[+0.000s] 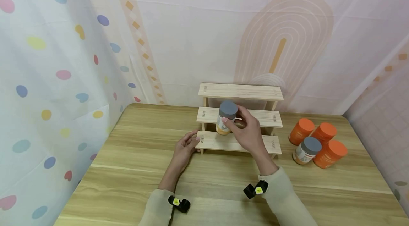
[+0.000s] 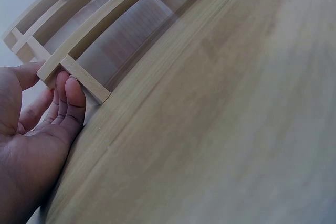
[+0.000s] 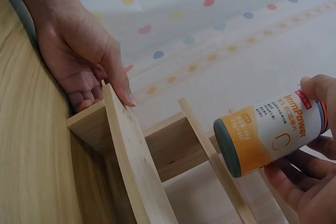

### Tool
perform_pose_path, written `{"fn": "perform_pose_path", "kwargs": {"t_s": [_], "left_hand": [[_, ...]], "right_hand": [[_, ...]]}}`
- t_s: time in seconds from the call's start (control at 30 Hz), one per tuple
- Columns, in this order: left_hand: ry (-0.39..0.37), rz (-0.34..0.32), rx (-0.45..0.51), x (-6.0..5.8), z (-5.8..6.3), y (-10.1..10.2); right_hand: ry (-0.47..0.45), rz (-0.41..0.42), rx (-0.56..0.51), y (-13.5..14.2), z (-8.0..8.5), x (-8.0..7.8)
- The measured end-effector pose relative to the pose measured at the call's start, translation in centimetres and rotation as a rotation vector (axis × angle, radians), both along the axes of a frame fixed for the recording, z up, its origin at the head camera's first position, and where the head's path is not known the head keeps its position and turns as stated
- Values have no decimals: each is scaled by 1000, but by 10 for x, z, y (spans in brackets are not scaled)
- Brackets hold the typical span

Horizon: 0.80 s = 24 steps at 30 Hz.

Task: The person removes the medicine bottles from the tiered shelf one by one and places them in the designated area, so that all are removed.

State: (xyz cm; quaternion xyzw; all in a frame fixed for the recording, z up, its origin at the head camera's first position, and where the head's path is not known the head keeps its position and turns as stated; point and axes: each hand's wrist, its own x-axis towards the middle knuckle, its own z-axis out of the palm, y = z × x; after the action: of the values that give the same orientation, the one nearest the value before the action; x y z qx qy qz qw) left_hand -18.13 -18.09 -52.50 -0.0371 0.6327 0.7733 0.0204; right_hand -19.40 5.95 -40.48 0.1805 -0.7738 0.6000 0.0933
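Observation:
A three-step wooden display rack (image 1: 241, 92) stands on the table in the head view. My right hand (image 1: 251, 135) holds a vitamin bottle (image 1: 228, 110) with a grey cap and a white and orange label, above the lower steps. Thumb and fingers wrap its sides; in the right wrist view the bottle (image 3: 270, 129) appears tilted, apart from the rack. At the rack's left end my left hand (image 1: 183, 152) grips the lowest step. The left wrist view has this hand's thumb on the board's end (image 2: 55, 64) and the other fingers curled beneath, by the leg.
Right of the rack, several orange bottles (image 1: 330, 154) stand close together with another grey-capped bottle (image 1: 306, 150). A patterned curtain (image 1: 198, 41) hangs behind and left of the wooden table (image 1: 143, 130).

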Motion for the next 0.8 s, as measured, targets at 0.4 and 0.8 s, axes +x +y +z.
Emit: {"fn": "perform_pose_path", "kwargs": {"t_s": [0.4, 0.8], "left_hand": [[-5, -1, -13, -1, -2, 0], [-4, 5, -9, 0, -3, 0]], "right_hand": [[-21, -17, 3, 23, -2, 10], [-9, -82, 26, 50, -5, 16]]}}
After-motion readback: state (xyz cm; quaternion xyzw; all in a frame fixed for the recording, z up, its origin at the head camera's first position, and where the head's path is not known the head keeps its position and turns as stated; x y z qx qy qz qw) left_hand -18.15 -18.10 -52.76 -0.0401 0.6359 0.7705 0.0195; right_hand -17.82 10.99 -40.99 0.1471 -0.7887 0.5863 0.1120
